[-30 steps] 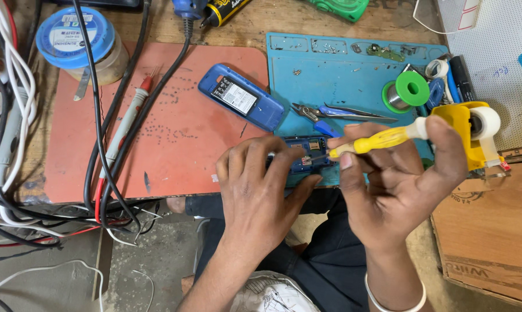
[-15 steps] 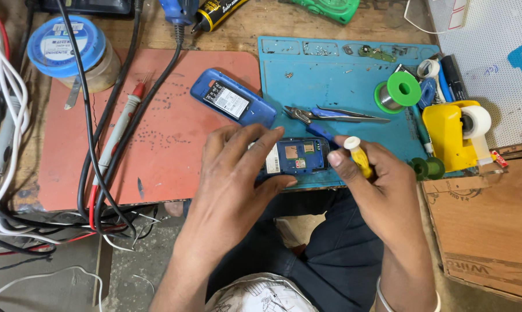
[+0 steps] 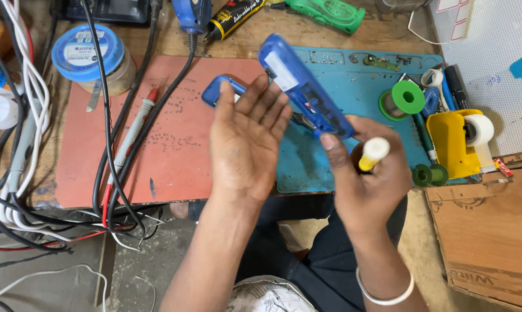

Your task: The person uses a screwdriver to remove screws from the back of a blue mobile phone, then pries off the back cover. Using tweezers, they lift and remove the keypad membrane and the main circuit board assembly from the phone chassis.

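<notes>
A person sits at a cluttered repair bench, seen from above. Half a second ago both hands pressed a small blue phone body down on the blue work mat (image 3: 307,167); now the blue phone body (image 3: 305,92) is lifted clear of the mat and tilted, held at its lower end by the right hand (image 3: 365,179), which also clasps a yellow-handled screwdriver (image 3: 373,153) in its closed fingers. The left hand (image 3: 246,136) has let go and hovers open, palm up, at nine o'clock of the phone. A second blue phone part (image 3: 220,89) lies at eleven o'clock of the left hand. The work seems to have shifted from unscrewing to inspecting.
</notes>
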